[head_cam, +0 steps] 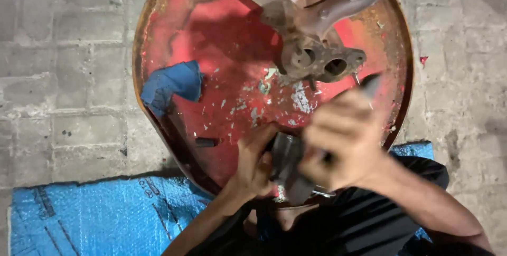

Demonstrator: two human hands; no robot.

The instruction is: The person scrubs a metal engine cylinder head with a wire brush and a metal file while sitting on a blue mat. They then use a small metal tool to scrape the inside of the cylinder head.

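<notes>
On the near edge of a round red drum top (222, 29), my left hand (254, 163) grips a dark grey metal part (289, 169). My right hand (346, 142), blurred by motion, is closed around a dark tool handle (369, 84) that sticks up and to the right, just right of the part. A rusty exhaust manifold (311, 50) with two round ports lies at the far side of the drum, above both hands.
A crumpled blue cloth (174, 84) lies on the drum's left side, and a small black piece (206, 142) sits near my left hand. Paint flakes litter the drum. A blue mat (95, 219) covers the grey paved floor at lower left.
</notes>
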